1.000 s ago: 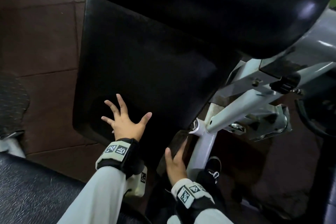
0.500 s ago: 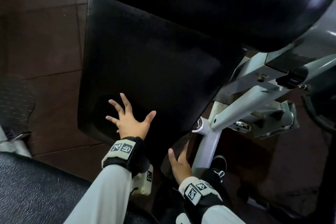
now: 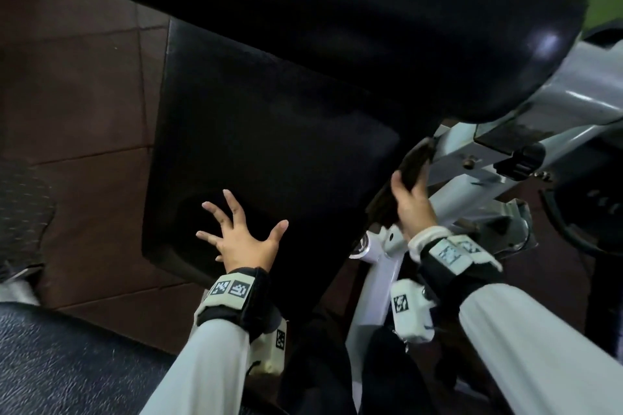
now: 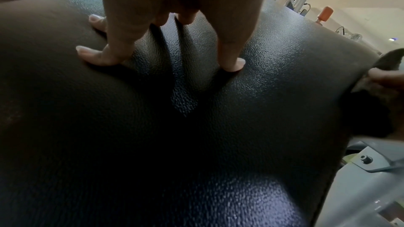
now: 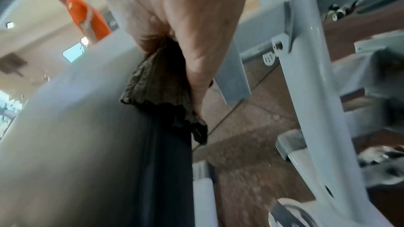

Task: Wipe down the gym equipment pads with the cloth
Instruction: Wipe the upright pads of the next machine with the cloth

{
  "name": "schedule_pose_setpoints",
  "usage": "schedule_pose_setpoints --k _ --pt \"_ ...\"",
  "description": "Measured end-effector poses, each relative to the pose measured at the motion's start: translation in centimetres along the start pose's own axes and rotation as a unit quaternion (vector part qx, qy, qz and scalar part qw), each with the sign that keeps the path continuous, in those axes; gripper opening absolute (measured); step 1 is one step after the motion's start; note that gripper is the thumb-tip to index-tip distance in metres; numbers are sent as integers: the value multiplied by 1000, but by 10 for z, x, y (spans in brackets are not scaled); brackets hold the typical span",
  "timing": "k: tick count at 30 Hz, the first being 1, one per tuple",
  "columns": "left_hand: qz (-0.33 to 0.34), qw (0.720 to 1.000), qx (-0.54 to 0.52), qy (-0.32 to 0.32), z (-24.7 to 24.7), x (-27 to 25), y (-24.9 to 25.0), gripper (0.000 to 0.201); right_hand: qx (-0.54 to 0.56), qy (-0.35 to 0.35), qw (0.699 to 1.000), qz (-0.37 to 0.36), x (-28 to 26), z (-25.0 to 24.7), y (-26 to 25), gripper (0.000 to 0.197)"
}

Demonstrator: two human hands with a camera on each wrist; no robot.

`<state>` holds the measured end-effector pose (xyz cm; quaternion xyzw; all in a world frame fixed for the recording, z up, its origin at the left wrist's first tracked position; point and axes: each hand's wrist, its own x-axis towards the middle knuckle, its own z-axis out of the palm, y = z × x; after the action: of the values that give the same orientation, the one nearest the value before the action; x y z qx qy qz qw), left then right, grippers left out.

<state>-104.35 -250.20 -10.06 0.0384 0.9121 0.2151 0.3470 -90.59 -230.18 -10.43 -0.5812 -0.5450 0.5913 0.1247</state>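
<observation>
While the left hand (image 3: pixel 241 239) braces on the black seat pad (image 3: pixel 269 145) with its fingers (image 4: pixel 94 56) spread wide and the tips denting the grained vinyl, the right hand (image 3: pixel 413 202) works at the pad's right edge. There the right hand presses a dark brown cloth (image 3: pixel 409 165) flat against the side of the pad, its fingers lying long over the fabric and its thumb on the near side; from the right wrist view the cloth (image 5: pixel 161 82) bunches under the palm and hangs below the fingertips with a frilled hem. The cloth sits between the pad's edge and the white steel frame (image 3: pixel 377 283) of the machine, touching the pad; whether it touches the frame cannot be told. A second, rounded black pad (image 3: pixel 438 27) looms above and crosses the top of the head view. Both forearms wear pale sleeves and wrist-mounted cameras. Brown floor tiles (image 3: pixel 84 94) lie to the left. A person in an orange shirt (image 5: pixel 87 15) stands in the background.
</observation>
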Motion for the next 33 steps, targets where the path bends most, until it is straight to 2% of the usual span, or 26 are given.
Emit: schedule_pose_setpoints --k 3,5,9,14,17,22,26,29,33 --pt "-6 1000 2 -2 0 0 1 111 6 9 1000 -2 16 -4 -12 90" --pt "-6 1000 4 -1 1 0 1 110 8 14 1000 -1 9 -1 -11 86" --pt "-3 1000 5 7 2 -1 0 110 -8 29 999 -15 -6 4 -8 65" --pt "-4 1000 11 8 2 1 -2 111 -69 -7 998 -1 -45 14 25 65" --pt "-9 1000 21 10 2 2 -2 112 -85 -31 996 12 -50 11 40 68" --pt "-16 999 45 -10 -3 2 5 111 -83 -35 996 12 -38 -10 28 75" --pt "-33 998 49 -23 -9 -2 16 110 -136 -57 989 6 -37 -34 12 56" --pt "-46 997 49 -30 -10 -9 34 104 -183 -76 980 12 -44 -51 6 50" --pt "-30 995 75 -56 2 -25 68 92 -244 -109 961 66 -55 -80 17 47"
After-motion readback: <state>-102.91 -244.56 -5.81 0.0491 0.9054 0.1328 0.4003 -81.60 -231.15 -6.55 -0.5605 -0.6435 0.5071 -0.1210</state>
